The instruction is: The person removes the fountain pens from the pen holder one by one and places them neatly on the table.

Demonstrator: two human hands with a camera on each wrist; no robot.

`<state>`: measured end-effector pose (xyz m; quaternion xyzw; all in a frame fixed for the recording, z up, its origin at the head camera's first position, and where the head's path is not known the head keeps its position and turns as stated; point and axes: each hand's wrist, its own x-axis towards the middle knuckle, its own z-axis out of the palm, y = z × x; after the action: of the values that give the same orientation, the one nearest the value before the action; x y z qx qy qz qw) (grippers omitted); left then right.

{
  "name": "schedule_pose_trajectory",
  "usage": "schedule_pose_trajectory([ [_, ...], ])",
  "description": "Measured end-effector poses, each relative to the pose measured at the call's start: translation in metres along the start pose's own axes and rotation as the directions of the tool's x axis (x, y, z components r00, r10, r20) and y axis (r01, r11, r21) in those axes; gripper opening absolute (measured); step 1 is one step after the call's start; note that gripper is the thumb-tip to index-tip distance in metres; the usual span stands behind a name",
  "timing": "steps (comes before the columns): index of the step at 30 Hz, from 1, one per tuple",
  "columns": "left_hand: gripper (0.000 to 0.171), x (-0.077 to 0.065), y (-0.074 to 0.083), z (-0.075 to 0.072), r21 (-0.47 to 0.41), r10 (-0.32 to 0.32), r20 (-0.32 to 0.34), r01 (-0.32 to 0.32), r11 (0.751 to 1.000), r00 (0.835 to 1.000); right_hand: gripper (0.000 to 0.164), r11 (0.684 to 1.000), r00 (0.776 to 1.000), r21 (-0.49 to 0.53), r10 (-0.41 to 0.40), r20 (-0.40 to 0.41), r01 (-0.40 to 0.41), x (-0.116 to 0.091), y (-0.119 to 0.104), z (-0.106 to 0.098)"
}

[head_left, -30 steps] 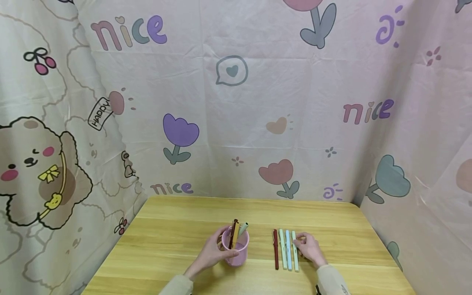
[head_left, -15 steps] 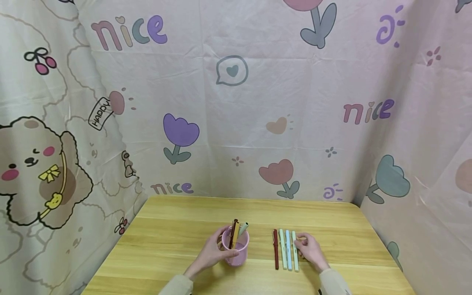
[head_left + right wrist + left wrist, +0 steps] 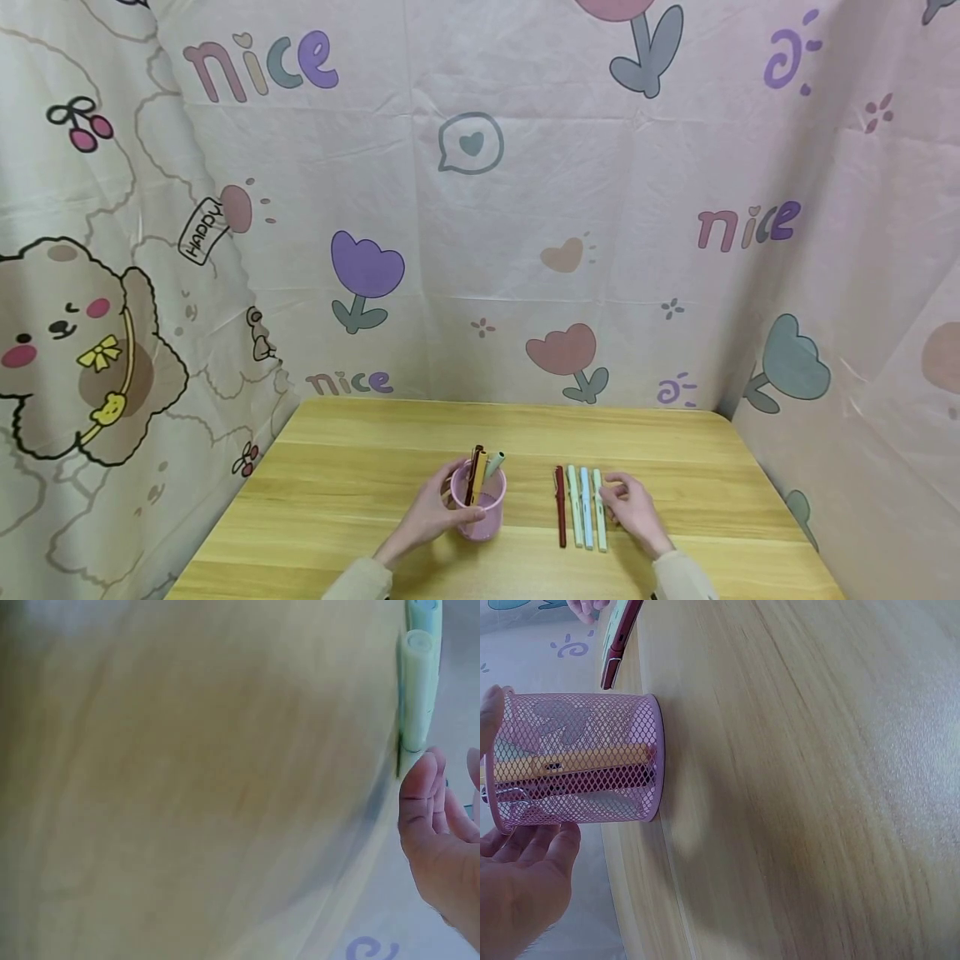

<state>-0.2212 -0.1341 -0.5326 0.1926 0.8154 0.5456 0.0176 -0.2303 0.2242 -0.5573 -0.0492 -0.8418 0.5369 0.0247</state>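
Note:
My left hand [image 3: 435,510] holds the pink mesh pen holder [image 3: 486,527], thumb on its near side and fingers round the back. The holder [image 3: 649,802] stands upright on the table in the left wrist view. Inside it lean a dark red pen [image 3: 472,481], a yellow pen [image 3: 481,477] and a pale green pen [image 3: 495,464]. To the right lies a row of a dark red pen [image 3: 561,510], a green pen [image 3: 575,510], a light blue pen [image 3: 587,512] and a pale green pen [image 3: 601,527]. My right hand [image 3: 632,508] touches that last pen's right side, thumb apart from it.
The wooden table [image 3: 360,442] carries the holder and the row of pens, with a gap between them. A printed curtain [image 3: 465,250] hangs behind the table and along both sides.
The right forearm and sleeve have shifted slightly right, with the fingers still beside the rightmost pen. The left hand, the holder and the pens stay in place.

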Motion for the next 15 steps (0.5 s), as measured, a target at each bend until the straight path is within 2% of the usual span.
schedule_pose_trajectory([
  [15, 0.091, 0.000, 0.004, 0.000, -0.029, -0.016, -0.011, 0.015, 0.999, 1.000, 0.034, 0.996, 0.998, 0.062, -0.055, -0.028, 0.057, -0.007, -0.023, 0.009],
])
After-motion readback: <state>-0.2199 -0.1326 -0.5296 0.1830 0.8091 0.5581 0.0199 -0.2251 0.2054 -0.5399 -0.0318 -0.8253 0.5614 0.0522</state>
